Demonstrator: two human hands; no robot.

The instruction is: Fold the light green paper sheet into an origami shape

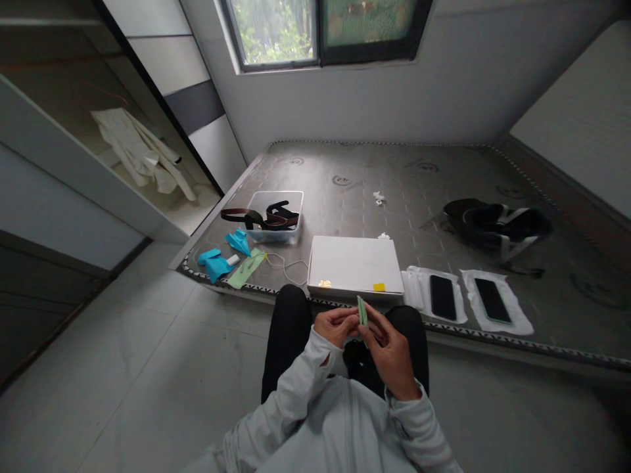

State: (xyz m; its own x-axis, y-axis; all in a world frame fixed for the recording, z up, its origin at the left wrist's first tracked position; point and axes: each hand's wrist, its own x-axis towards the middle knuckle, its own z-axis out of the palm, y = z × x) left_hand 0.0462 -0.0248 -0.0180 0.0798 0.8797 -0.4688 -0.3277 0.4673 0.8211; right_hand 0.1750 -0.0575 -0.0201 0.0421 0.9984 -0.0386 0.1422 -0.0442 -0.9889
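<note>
Head view: left hand [338,326] and right hand [389,351] both pinched a green folded paper [362,310], apparently thin; white box [353,265] lay at 12 o'clock.

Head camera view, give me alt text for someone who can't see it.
Both hands, left hand and right hand, pinch a folded green paper above the person's lap. Ahead, a bare mattress holds a white box and two phones.
</note>
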